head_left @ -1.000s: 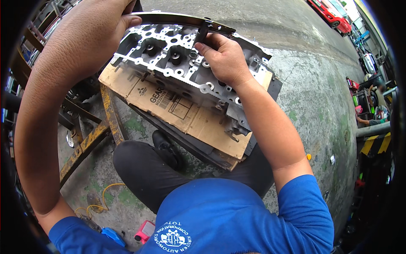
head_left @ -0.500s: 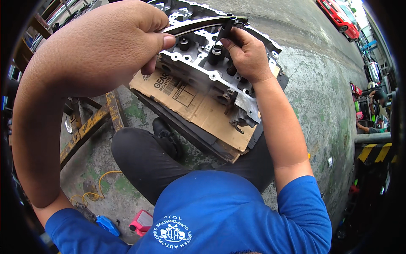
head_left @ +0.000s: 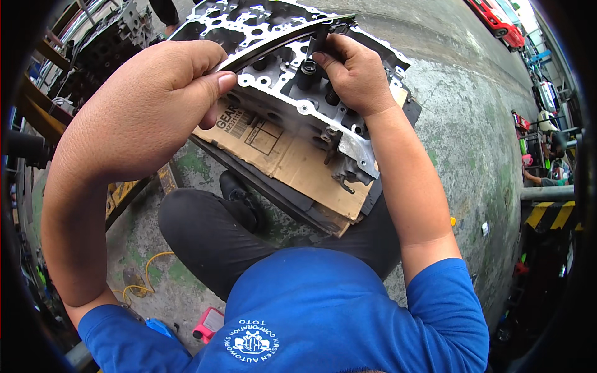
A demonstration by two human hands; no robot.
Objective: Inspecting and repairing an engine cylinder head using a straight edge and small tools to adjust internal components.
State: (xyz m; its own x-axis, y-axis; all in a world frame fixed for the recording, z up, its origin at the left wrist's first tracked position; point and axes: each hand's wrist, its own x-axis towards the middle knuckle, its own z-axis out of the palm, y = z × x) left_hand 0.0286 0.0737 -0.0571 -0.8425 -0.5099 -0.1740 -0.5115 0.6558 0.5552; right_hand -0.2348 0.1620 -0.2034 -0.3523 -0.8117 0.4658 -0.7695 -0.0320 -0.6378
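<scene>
A bare metal cylinder head [head_left: 305, 107] lies on a cardboard sheet [head_left: 305, 180] in front of me. Pinched between the thumb and fingers of my left hand [head_left: 149, 105] is the near end of a long, slightly curved lever, which looks like a valve spring compressor [head_left: 273, 42]. It slants over the cylinder head, and its far end reaches beyond my right hand [head_left: 360, 74]. The fingers of that hand are closed on the tool's dark upright piece [head_left: 318, 42], standing over a valve spring [head_left: 308, 67]. Another valve spring [head_left: 332, 94] sits below my right fingers.
The cardboard rests on a dark low stand [head_left: 249, 171] before my knees. At left are a yellow metal frame [head_left: 166, 179] and another engine part [head_left: 115, 37]. A yellow hose [head_left: 148, 273] and a pink container [head_left: 209, 324] lie on the floor. A red car [head_left: 497, 18] is far right.
My left hand has come down and a little left, lowering the lever's near end. My right hand stays at the upright piece. The whole view has shifted slightly.
</scene>
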